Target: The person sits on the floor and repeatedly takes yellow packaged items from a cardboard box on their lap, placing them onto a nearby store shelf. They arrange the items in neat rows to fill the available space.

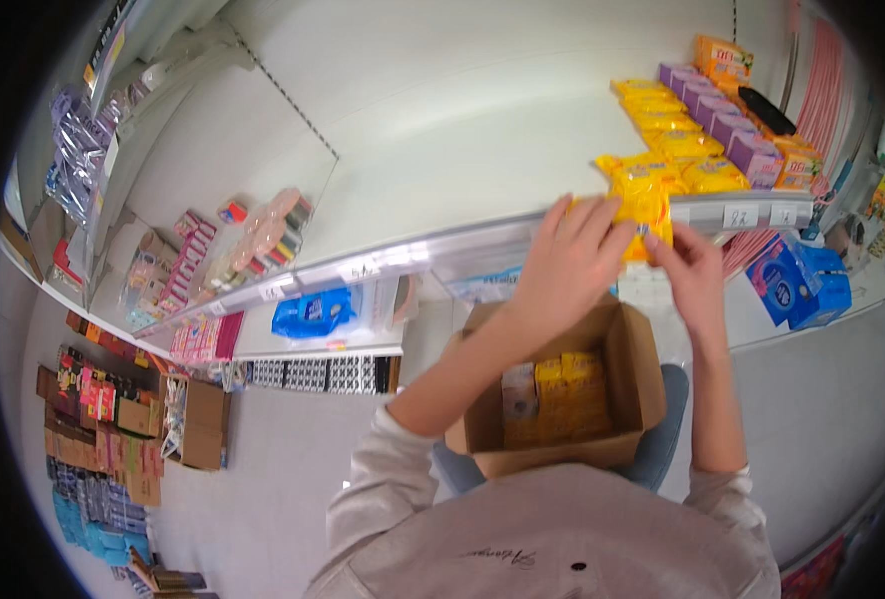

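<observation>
At the front edge of a white shelf, both hands are on yellow plastic-wrapped packets. My left hand has its fingers curled over yellow wrapping, which they partly hide. My right hand pinches the lower right edge of a packet between thumb and fingers. Behind them, a row of similar yellow packets runs back along the shelf, beside purple boxes and orange packs. Below my forearms, an open cardboard box holds more yellow packs and a pale pack.
The cardboard box rests on a blue-grey seat. A price rail edges the shelf. A black object lies on the orange packs. Blue packs stand lower right and lower left. Stacked goods sit on the floor at left.
</observation>
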`<state>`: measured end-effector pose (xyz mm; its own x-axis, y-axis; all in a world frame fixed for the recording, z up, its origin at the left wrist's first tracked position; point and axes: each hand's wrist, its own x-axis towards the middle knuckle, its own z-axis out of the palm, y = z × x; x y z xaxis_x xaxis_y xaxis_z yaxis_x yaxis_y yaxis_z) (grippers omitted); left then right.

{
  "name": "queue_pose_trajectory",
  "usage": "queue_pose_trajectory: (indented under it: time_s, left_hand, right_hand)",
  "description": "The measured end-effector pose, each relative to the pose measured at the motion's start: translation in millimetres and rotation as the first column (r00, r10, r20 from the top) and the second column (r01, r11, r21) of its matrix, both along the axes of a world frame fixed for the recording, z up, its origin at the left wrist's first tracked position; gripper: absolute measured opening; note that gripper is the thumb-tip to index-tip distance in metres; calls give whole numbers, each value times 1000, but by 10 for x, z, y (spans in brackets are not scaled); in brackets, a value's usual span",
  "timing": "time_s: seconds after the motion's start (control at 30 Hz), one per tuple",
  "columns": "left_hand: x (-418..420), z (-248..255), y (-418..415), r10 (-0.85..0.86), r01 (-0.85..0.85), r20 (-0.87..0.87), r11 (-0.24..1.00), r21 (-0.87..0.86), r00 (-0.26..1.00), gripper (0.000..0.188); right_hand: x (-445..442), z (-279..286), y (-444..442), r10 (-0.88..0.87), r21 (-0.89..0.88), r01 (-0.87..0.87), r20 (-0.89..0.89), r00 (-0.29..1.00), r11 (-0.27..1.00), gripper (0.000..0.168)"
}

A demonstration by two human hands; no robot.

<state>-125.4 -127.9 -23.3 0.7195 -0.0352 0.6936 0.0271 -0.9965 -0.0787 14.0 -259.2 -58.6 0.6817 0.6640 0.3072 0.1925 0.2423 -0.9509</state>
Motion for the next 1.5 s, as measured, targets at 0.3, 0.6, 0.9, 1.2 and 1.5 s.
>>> queue_pose_trajectory:
  time_s: [0.3,0.6,0.9,1.2,1.5]
  left_hand:
    - [495,371,509,-20,30,74,991,-134,997,47]
    - [1478,241,1154,-114,35,-201,933,-357,973,45]
    - [1686,83,1166,-45,-139,-515,940,-311,856,50]
    - [1504,108,977,-134,-12,-475,957,-291,870,62]
    - [1399,-111,996,-199,121,-332,963,-240,922,55]
  right_hand:
    - [366,106,317,-279,229,217,285,917,949,26]
    - [522,-271,384,-380,197,469,862,336,861,32]
    - [527,-210,448,-385,199,509,875,293,838,29]
    - [489,-210,478,-406,207,535,869,285,819,30]
    - [479,-140,457,-365,162,544,885,288,824,29]
